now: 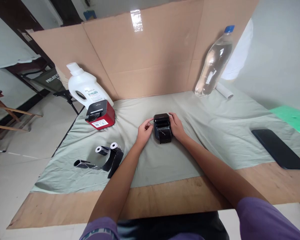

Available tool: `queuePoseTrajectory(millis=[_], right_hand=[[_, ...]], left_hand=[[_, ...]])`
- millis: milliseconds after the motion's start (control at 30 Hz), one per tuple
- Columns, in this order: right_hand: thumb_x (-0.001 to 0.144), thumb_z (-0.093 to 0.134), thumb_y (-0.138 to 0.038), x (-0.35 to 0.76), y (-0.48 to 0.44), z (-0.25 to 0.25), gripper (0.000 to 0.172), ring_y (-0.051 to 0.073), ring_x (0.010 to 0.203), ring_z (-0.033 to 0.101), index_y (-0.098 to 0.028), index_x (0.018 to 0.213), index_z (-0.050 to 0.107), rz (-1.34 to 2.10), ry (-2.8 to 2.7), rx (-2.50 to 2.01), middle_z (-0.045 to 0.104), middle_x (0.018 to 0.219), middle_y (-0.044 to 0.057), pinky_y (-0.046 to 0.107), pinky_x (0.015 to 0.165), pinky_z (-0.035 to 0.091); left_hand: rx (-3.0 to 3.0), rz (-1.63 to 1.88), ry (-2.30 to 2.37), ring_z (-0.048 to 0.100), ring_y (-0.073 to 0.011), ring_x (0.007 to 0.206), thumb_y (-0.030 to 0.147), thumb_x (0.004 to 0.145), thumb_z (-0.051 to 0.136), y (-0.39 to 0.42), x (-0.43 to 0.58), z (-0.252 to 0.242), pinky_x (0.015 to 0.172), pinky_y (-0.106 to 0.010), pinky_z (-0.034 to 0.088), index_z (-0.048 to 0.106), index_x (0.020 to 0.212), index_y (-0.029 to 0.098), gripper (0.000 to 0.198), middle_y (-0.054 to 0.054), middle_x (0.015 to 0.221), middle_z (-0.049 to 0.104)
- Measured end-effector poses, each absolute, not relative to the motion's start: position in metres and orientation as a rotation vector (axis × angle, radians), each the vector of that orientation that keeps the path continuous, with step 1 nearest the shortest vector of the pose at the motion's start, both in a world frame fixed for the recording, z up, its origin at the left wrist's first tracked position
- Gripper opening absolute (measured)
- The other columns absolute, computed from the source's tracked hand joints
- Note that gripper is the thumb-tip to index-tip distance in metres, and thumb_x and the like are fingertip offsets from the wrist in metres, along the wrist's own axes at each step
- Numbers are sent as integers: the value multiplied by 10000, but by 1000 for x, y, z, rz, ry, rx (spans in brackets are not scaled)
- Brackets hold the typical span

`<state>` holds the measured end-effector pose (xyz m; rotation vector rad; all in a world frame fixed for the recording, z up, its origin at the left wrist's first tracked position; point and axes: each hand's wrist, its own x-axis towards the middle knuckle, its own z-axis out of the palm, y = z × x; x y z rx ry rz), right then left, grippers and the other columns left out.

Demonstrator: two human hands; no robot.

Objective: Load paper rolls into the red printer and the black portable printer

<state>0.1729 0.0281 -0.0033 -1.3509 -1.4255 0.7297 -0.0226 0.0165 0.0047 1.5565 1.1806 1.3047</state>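
Device [162,128]: glossy, boxy.
Left hand [144,130], forefinger extended, and right hand [177,126], fingers bent, flank it; creased cloth [165,166] surrounds, wooden edge [165,196] nearer.

Small device [163,131]: black all over, glossy on the lower front, with pale glints
Boxy unit [109,116]: red sides, black top, white sticker [100,124] with dark print
Jug [83,81]: white, with teal-green lettering on the front
Bottle [212,70]: clear, under a bright blue cap [229,29]
Rolls [104,151]: white ends, dark centres, black outsides
Cloth [180,163]: plain pale grey-green
Table edge [165,196]: light brown, wood-grained
Cardboard [145,53]: tan, with darker crease lines
Phone [280,149]: near-black
Sleeves [265,216]: purple, with a teal, white-lettered band on the left
Chair fabric [46,80]: dark grey-green, with white capital letters
Stool [10,111]: reddish brown
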Motion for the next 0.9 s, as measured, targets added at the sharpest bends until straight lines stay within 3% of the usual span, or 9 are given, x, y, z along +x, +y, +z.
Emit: queuePoseTrajectory(millis=[300,533,733,900], right_hand=[[932,386,-331,172,34,-9,376,267,1118,653,-212,1234,577,778,-1412,-1284,722,1174,105,482,1048,469],[943,389,-328,173,34,-8,428,279,1127,662,-213,1285,619,742,-1439,-1266,738,1188,94,505,1079,459],[939,423,-358,172,34,-6,446,272,1164,653,-221,1289,662,749,-1450,-1243,728,1242,69,479,1099,447],[927,451,-383,171,34,-7,433,263,1099,664,-224,1274,654,752,-1419,-1244,745,1164,70,466,1054,476]], left_hand=[[1565,1192,1193,462,-117,607,268,928,576,30,-23,-5,645,-245,444,578,1442,152,527,50,627,496],[1573,1117,1213,503,-134,617,379,957,559,34,-24,-5,664,-266,456,631,1384,137,496,31,620,530],[1578,1117,1205,466,-122,615,335,947,547,31,-24,-5,637,-256,415,619,1396,108,508,33,640,507],[1707,1047,1201,424,-121,583,371,941,562,19,-29,1,595,-249,396,659,1362,147,486,38,625,477]])
